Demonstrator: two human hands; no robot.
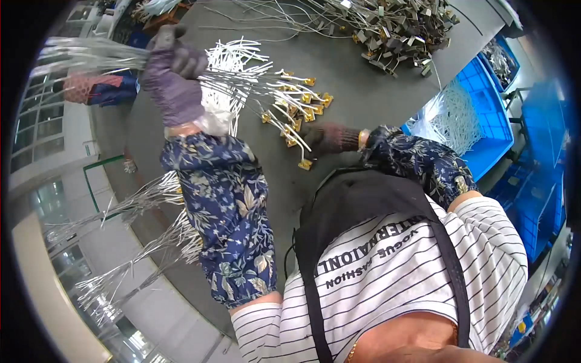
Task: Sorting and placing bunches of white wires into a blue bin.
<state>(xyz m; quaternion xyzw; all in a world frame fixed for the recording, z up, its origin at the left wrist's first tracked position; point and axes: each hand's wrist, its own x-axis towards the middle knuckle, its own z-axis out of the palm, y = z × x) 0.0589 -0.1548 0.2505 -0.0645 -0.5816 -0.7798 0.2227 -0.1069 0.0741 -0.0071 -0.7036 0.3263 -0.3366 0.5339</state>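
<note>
My left hand [175, 63], in a purple glove, is closed round a bundle of thin grey wires [97, 55], raised over the table's left side. The wires run out both sides of the fist, blurred at the far left. Toward the right they end in white sleeves and small gold-coloured metal pieces [311, 110], fanned out over the grey table [278, 187]. By those metal ends is my right hand [333, 138], in a dark glove, its fingers curled. What its fingertips hold is too dark to make out. A pile of white-sleeved wires [233, 57] lies beneath the bundle.
A heap of wires with metal blocks [399, 33] covers the far right of the table. Beside the table at right stands a blue crate [493, 115] with white strands and clear plastic. More wire bundles [175, 233] hang over the left edge.
</note>
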